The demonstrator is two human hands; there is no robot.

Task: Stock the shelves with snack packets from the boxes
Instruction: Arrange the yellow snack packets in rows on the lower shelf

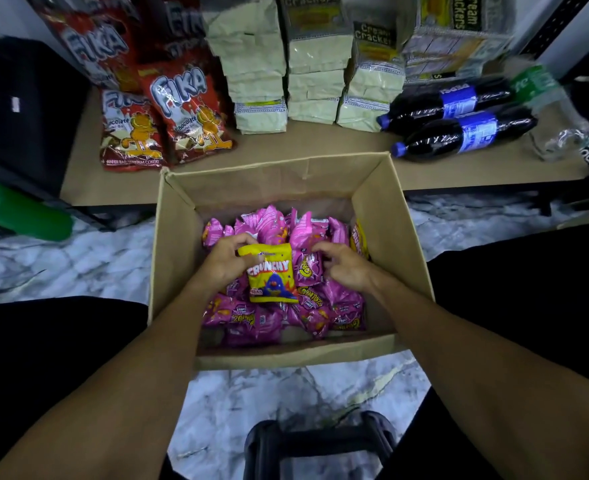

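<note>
An open cardboard box (pixel 175 237) stands on the marble floor in front of a low shelf (pixel 286 147). Several pink snack packets (pixel 272 223) fill its bottom, with another yellow packet (pixel 359 239) at the right wall. My left hand (pixel 225 261) grips a yellow "Crunchy" packet (pixel 270 275) by its top left corner, above the pink ones. My right hand (pixel 346 266) reaches among the pink packets just right of it, fingers curled at a pink packet (pixel 308 270); whether they pinch it I cannot tell.
On the shelf lie red Fika bags (pixel 182 109) at left, stacked cream cracker packs (pixel 317 64) in the middle, and two dark cola bottles (pixel 459 119) at right. A green bottle (pixel 16 213) lies on the floor at left. A black stool (pixel 317 448) is below me.
</note>
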